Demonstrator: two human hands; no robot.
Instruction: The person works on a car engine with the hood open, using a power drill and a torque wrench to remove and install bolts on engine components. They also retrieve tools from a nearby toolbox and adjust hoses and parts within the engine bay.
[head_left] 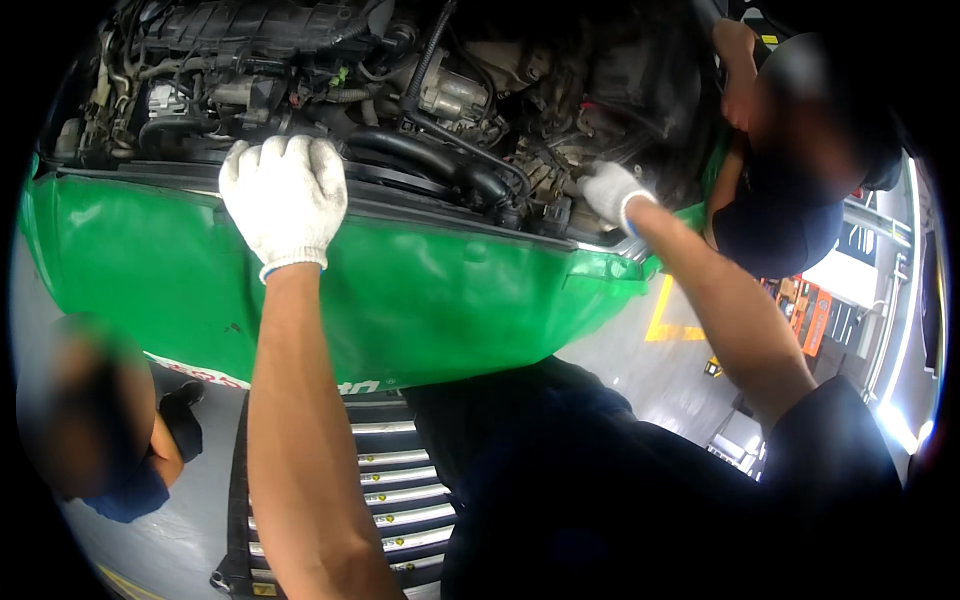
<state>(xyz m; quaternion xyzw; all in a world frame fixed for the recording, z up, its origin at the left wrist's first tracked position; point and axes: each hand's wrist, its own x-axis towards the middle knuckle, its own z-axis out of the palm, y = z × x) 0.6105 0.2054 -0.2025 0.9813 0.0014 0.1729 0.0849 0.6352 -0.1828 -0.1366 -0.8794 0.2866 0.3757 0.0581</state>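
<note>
In a white knitted glove, my left hand (284, 200) lies over the front edge (400, 200) of a car's engine bay. Its fingers curl down over that edge, and their tips are out of sight. Farther right, my right hand (612, 192), gloved the same way, reaches into the front right corner of the bay beside hoses and metal parts. Its fingers are bent closed; what they hold, if anything, is hidden. A thick black hose (415, 155) runs between the two hands. Below the edge hangs a green protective cover (430, 290) over the car's front.
One person (775, 190) leans at the car's right side, an arm near the bay. Another person (110, 430) crouches at the lower left. A slatted metal rack or grate (400, 480) lies below me. Orange shelving or a cart (815, 320) stands at the right.
</note>
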